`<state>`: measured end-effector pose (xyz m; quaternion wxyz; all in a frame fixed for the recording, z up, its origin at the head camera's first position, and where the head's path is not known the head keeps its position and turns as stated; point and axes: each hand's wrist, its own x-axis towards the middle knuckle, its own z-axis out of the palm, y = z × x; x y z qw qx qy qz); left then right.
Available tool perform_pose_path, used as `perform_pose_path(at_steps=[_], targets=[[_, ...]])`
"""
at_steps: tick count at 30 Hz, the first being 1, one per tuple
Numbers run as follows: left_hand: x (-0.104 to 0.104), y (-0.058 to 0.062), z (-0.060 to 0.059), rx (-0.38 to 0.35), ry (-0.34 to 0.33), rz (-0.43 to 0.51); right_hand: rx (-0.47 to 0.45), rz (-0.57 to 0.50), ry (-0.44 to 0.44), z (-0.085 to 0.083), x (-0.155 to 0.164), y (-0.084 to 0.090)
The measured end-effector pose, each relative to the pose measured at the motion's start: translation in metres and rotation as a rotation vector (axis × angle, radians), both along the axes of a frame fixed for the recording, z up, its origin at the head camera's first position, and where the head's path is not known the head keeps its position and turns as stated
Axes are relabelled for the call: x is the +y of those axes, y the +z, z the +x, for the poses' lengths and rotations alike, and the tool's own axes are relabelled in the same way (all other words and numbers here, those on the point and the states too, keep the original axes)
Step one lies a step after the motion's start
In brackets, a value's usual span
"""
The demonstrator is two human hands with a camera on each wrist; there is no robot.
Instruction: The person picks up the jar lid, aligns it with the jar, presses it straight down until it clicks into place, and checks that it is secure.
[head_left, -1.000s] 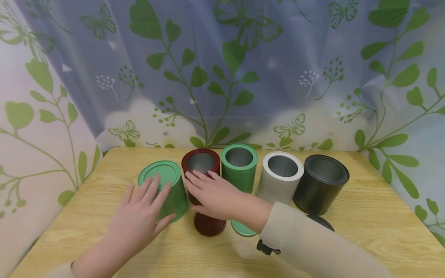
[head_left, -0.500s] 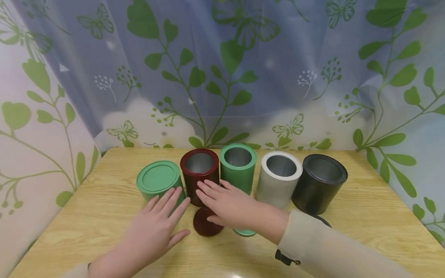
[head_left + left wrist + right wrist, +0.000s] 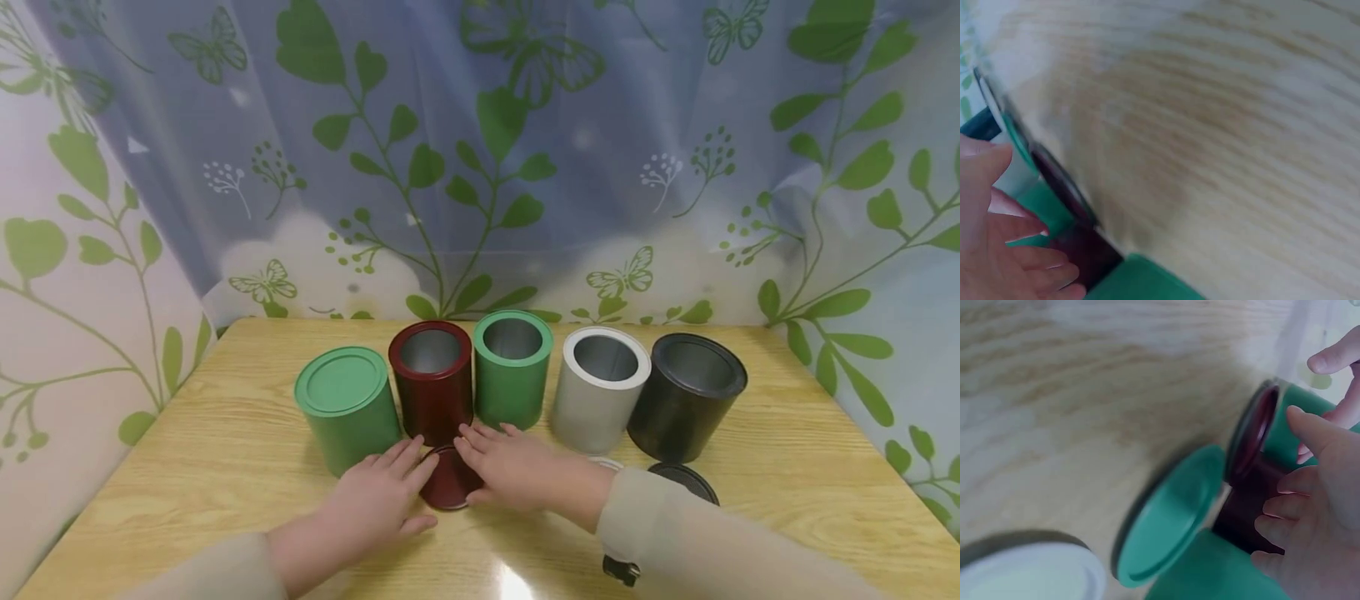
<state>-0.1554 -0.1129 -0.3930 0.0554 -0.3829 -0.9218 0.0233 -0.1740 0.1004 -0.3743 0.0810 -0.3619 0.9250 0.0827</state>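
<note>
- Hands have drawn back toward the person since a second ago: then the left hand (image 3: 375, 500) lay against the closed green metal tin with its lid on (image 3: 347, 407), and the right hand (image 3: 517, 475) touched the open dark red metal tin (image 3: 433, 379); now both sit lower, at the round dark red lid (image 3: 447, 478) lying flat on the pale wooden counter (image 3: 225, 467).
- Left hand is palm down, fingers straight and slightly spread, the fingertips touching the red lid's left edge and just beside the foot of the closed green tin; it grips nothing.
- Right hand is palm down on the lid's right side, fingers extended toward the base of the red tin; whether the thumb hooks under the lid cannot be told.
- Red lid lies directly in front of the red tin, between the two hands.
- Right wrist view shows a flat green lid (image 3: 1172, 509) on the counter beside the red lid, and a white lid (image 3: 1029, 569) nearer the camera.
- Tins stand unmoved in a row: closed green, red, open green tin (image 3: 512, 367), white tin (image 3: 600, 385), black tin (image 3: 686, 393), with a black lid (image 3: 686, 480) before the last.
- Both arms wear pale beige sleeves (image 3: 675, 533).
</note>
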Motion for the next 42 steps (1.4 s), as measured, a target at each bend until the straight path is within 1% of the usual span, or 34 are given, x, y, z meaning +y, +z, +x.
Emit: perform_pose_path(at_steps=[3, 5, 10, 14, 18, 21, 25, 27, 29, 32, 36, 39, 42], targets=[[0.006, -0.007, -0.002, -0.120, 0.017, -0.015, 0.012, 0.012, 0.003, -0.001, -0.001, -0.008], [0.009, -0.009, -0.002, -0.180, 0.033, -0.015, 0.017, 0.010, 0.002, -0.002, -0.001, -0.013], [0.014, -0.012, -0.002, -0.236, 0.056, -0.043, -0.013, -0.004, -0.011, -0.003, -0.003, -0.020], [0.015, -0.014, -0.004, -0.250, 0.056, -0.034, -0.026, -0.002, -0.009, -0.003, -0.003, -0.023], [0.017, -0.018, -0.007, -0.230, 0.039, -0.034, -0.015, -0.017, 0.013, -0.004, -0.002, -0.026], [0.018, -0.020, -0.006, -0.196, 0.003, -0.083, -0.019, -0.030, 0.024, -0.003, -0.003, -0.027], [0.021, -0.024, -0.003, -0.111, -0.068, -0.163, -0.039, -0.053, 0.027, -0.002, -0.003, -0.029], [0.021, -0.025, -0.002, -0.063, -0.097, -0.183, -0.051, -0.077, 0.036, -0.002, -0.002, -0.030], [0.021, -0.026, -0.002, -0.035, -0.110, -0.184, -0.070, -0.114, 0.047, -0.002, 0.000, -0.030], [0.019, -0.029, -0.002, -0.016, -0.104, -0.139, -0.109, -0.176, 0.054, -0.001, 0.003, -0.029], [0.015, -0.032, -0.003, -0.010, -0.098, -0.050, -0.140, -0.238, 0.050, 0.002, 0.008, -0.024], [0.013, -0.031, -0.001, 0.001, -0.107, 0.009, -0.134, -0.245, 0.060, 0.004, 0.010, -0.021], [0.012, -0.026, 0.002, 0.004, -0.113, 0.048, -0.123, -0.238, 0.070, 0.006, 0.012, -0.021]])
